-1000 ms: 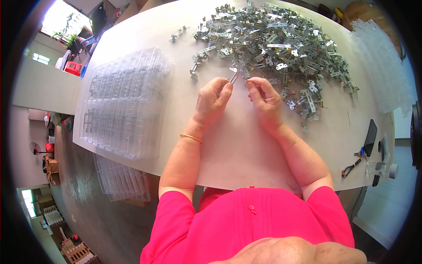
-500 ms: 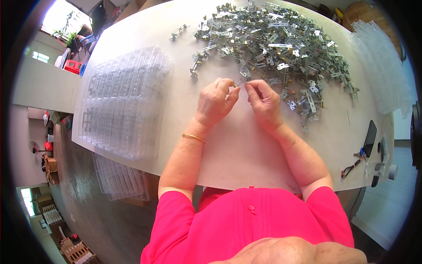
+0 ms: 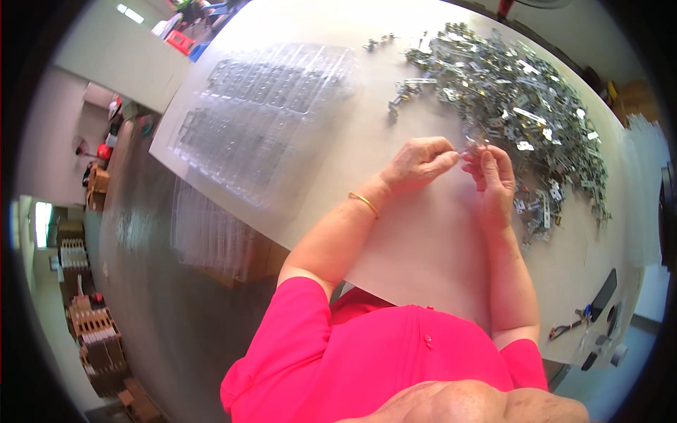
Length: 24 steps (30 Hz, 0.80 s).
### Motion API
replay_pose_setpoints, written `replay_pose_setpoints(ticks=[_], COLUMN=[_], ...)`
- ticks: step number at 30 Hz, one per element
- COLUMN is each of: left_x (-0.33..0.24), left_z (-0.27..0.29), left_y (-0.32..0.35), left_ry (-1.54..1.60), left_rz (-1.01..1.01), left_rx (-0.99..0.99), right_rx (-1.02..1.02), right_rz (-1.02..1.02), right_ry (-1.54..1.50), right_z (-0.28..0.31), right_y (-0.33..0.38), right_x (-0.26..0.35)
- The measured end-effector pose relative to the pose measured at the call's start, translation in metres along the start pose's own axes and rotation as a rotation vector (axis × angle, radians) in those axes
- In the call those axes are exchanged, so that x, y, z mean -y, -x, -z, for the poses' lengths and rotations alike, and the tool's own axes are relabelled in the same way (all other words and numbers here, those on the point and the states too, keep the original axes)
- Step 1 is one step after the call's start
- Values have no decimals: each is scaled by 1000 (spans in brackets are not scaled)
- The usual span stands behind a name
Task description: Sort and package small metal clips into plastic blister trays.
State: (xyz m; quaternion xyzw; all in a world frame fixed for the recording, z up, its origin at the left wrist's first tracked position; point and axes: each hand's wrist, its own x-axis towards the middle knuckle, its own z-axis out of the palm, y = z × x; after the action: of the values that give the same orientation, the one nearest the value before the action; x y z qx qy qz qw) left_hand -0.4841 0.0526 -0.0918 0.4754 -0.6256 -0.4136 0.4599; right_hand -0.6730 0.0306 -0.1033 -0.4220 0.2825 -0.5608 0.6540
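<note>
My left hand (image 3: 425, 163) is closed, thumb and forefinger pinched together. Its fingertips reach toward those of my right hand (image 3: 493, 175), which is also closed in a pinch with the fingers curled. At the right fingertips shows a small shiny metal part (image 3: 479, 143), too small and blurred to make out its form. What the left fingertips hold, if anything, is hidden. Just beyond and to the right of both hands lies a large heap of small metal brackets (image 3: 522, 106), silvery with some brass-coloured bits.
Clear plastic compartment trays (image 3: 268, 113), with metal parts in them, stand on the pale table (image 3: 416, 240) at left. More clear trays (image 3: 211, 229) sit below its left edge, others (image 3: 643, 183) at far right. Near the right edge lie a black phone (image 3: 604, 295) and keys (image 3: 570, 326).
The view has turned, so table and heap appear shifted. My hands have stayed close together near the heap; the left now lies more sideways and the right fingers point more upward.
</note>
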Motion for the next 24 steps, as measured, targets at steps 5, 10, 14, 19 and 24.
replay_pose_setpoints(ticks=[5, 10, 14, 19, 24], left_x=[-4, -3, -2, -8, -11], left_z=[4, 7, 6, 8, 6], left_y=[-1, -3, -2, -2, -1], left_ry=[138, 193, 221, 155, 161], left_rz=[144, 155, 153, 156, 208], left_rx=[128, 162, 171, 247, 245], right_rx=[28, 58, 8, 48, 43], right_rz=[-28, -6, -34, -62, -59], right_ry=[-35, -53, -41, -8, -61], right_z=[3, 7, 10, 9, 9], right_y=[0, 0, -2, -2, -2], right_x=[4, 1, -1, 4, 2])
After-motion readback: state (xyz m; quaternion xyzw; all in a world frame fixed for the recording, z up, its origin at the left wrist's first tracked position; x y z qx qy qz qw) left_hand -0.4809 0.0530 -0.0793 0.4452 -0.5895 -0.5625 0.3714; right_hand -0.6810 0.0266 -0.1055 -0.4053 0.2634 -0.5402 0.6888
